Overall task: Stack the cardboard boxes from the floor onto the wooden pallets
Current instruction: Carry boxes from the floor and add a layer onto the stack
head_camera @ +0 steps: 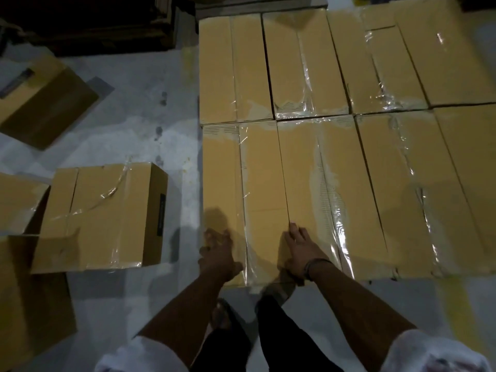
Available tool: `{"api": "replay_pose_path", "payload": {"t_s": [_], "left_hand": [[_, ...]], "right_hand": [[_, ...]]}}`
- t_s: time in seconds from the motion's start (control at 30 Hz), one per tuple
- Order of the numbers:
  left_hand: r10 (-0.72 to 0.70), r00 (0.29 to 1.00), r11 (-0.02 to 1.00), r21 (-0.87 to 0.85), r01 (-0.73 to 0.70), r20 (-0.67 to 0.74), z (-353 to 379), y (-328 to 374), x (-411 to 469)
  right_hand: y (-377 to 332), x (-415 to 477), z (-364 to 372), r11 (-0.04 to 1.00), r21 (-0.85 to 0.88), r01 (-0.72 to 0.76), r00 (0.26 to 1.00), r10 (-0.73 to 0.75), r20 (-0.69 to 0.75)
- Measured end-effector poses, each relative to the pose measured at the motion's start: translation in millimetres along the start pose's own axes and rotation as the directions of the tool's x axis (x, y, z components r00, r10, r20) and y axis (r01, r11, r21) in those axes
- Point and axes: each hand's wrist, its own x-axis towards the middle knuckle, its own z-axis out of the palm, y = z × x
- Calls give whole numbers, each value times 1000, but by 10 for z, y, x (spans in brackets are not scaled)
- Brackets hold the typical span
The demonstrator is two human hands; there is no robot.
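Several taped cardboard boxes lie side by side in two rows in front of me, forming a flat layer. Both my hands rest on the near left box [255, 183]. My left hand [218, 253] lies on its near left corner, fingers spread over the top. My right hand [299, 251] presses on the top at the seam with the neighbouring box [316, 189], thumb hooked over the near edge. A pallet is hidden under the boxes. On the floor to the left stands a single taped box [107, 216].
More cardboard boxes lie on the floor at the left: an open one [18, 205], a tilted one [45, 103] farther back, and a flat piece [32, 312] near me. Dark wooden pallets [107, 22] stand at the back left. My legs are below the box edge.
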Motion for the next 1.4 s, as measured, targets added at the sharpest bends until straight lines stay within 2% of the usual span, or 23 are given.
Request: {"api": "replay_pose_path", "payload": {"t_s": [0.13, 0.23, 0.3, 0.5, 0.63, 0.73, 0.87, 1.03, 1.13, 1.4], "left_hand": [[6, 997, 1000, -20, -7, -74, 9, -102, 37], [27, 976, 999, -11, -30, -216, 161, -256, 221], [56, 948, 998, -16, -64, -314, 367, -365, 320], [101, 883, 989, -52, -140, -459, 743, -426, 421], [100, 879, 965, -169, -199, -466, 769, -490, 474], [55, 848, 929, -284, -237, -528, 865, -543, 456], [116, 758, 945, -163, -282, -641, 1247, -564, 331], [78, 736, 986, -59, -158, -672, 1346, -477, 351], [90, 695, 989, -20, -148, -713, 1412, -474, 360], [113, 680, 989, 14, -149, -724, 1418, -486, 321]], "right_hand": [[-20, -18, 371, 1000, -18, 7, 996, -8, -85], [-19, 114, 647, 998, -66, 5, 978, -18, -210], [-4, 204, 813, 996, -88, -14, 946, -15, -324], [47, 343, 1089, 985, -165, -49, 830, -52, -556], [50, 340, 1130, 982, -176, -62, 802, -56, -595], [48, 313, 1153, 988, -146, -46, 774, -57, -630], [68, 263, 1242, 990, -137, -42, 731, -63, -680], [106, 219, 1294, 987, -159, -27, 700, -95, -708], [113, 201, 1315, 984, -178, -9, 673, -126, -729], [87, 231, 1326, 980, -199, -20, 574, -152, -805]]}}
